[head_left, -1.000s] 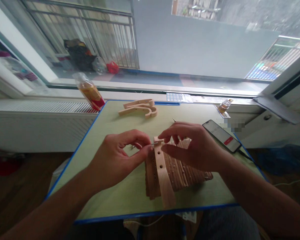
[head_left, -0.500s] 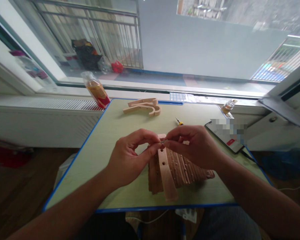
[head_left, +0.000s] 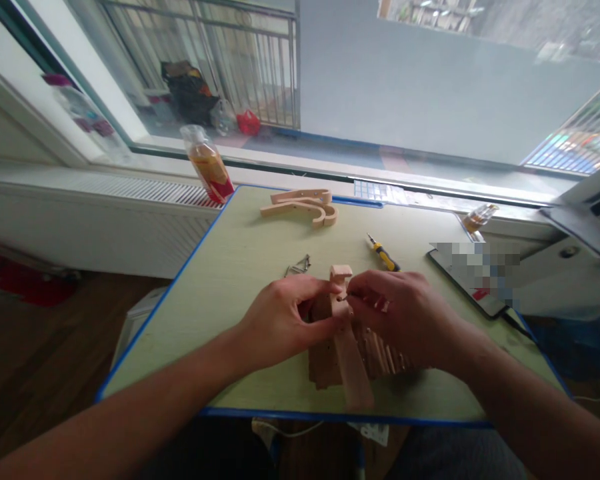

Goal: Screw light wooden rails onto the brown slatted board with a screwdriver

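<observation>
A pale wooden hook [head_left: 354,373] lies across a stack of brown ridged wooden pieces [head_left: 325,367] near the table's front edge. My left hand [head_left: 285,317] steadies it, index finger and thumb closed about its upper part. Between the thumb and fingertips of my right hand [head_left: 405,310] is a small, thin metal screw [head_left: 345,298], its end at a hole in the hook. My fingers partly cover the screw, so how deep it sits cannot be told. Several loose screws [head_left: 299,268] lie beyond my left hand. A yellow and black screwdriver [head_left: 384,256] rests beyond my right hand.
Curved wooden hooks [head_left: 300,208] lie at the far side of the blue-edged table [head_left: 230,267]. A dark-framed tablet-like device [head_left: 465,287] with a cable is on the right. Drink bottles [head_left: 210,167] stand by the window, one at the left and one at the right.
My right hand has brought the screw down to the hook's hole. My left hand has left the screw and moved onto the hook. The view has shifted, uncovering the loose screws and screwdriver.
</observation>
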The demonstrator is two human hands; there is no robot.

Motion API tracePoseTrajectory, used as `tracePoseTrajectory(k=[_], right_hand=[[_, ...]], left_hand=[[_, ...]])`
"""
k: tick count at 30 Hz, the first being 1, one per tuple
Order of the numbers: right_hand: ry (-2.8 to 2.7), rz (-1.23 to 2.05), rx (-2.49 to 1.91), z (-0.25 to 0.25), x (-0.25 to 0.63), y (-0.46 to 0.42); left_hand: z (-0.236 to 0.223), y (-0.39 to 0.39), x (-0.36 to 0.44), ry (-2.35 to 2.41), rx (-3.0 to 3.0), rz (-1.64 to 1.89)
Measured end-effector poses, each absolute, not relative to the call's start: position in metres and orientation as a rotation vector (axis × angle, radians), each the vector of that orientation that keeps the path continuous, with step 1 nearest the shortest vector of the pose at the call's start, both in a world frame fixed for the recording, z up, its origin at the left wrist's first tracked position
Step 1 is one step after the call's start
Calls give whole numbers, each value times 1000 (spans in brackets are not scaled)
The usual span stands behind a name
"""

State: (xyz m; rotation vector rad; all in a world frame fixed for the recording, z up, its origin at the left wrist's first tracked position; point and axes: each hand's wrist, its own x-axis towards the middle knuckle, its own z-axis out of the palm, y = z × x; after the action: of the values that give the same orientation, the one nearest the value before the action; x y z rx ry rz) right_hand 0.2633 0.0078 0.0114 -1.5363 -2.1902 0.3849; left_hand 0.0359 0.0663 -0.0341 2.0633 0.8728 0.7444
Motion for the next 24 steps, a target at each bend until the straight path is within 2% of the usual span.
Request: tracePoseTrajectory(k=[11,24], right_hand=[[-2352,312,-1473,-6,251,14],[-2373,221,-1440,-12,244,18]], left_hand=[[-59,71,32,889,1894,750],[-57,70,30,932,1890,726]])
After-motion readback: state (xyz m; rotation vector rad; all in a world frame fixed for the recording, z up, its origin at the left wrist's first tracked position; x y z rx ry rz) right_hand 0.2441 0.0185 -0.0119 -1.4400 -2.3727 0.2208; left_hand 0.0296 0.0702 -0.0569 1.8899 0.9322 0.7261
